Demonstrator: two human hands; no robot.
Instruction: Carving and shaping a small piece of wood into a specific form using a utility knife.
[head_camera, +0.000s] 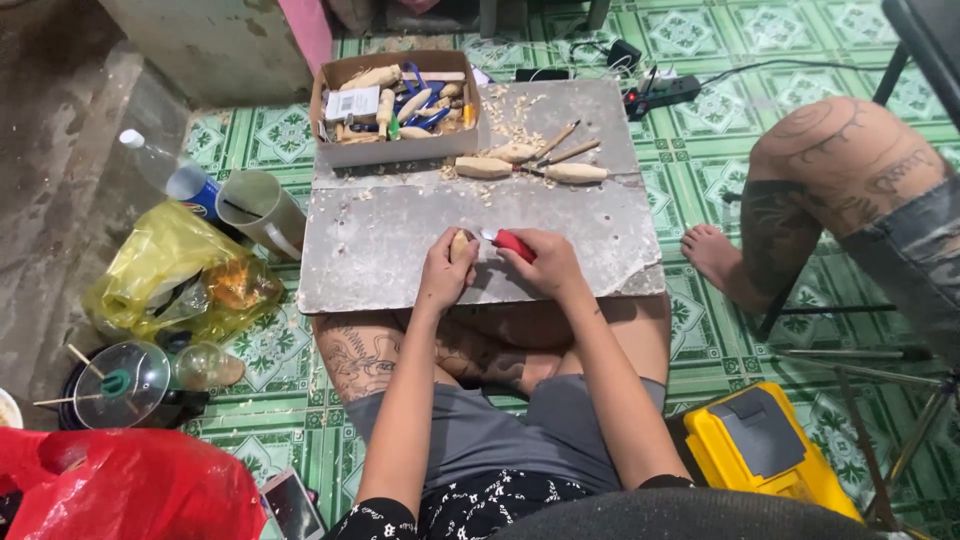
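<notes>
My left hand (447, 272) grips a small pale wooden piece (460, 243) over the near edge of a grey slab (390, 240) resting on my lap. My right hand (546, 263) is closed on a red-handled carving tool (512, 244), its tip touching the wooden piece. Further back on the slab lie several wood-handled tools (560, 165) and carved wooden blanks (483, 167) among shavings. A cardboard box (395, 148) at the slab's far left holds more wooden pieces and blue-handled tools.
Left of the slab stand a grey cup (262, 208), a plastic bottle (170, 175), a yellow bag (170, 270), a glass-lidded pot (125, 385) and a red bag (120, 485). Another person's tattooed leg (800, 200) is at right. A yellow case (765, 445) sits near right; a power strip (665, 93) lies behind.
</notes>
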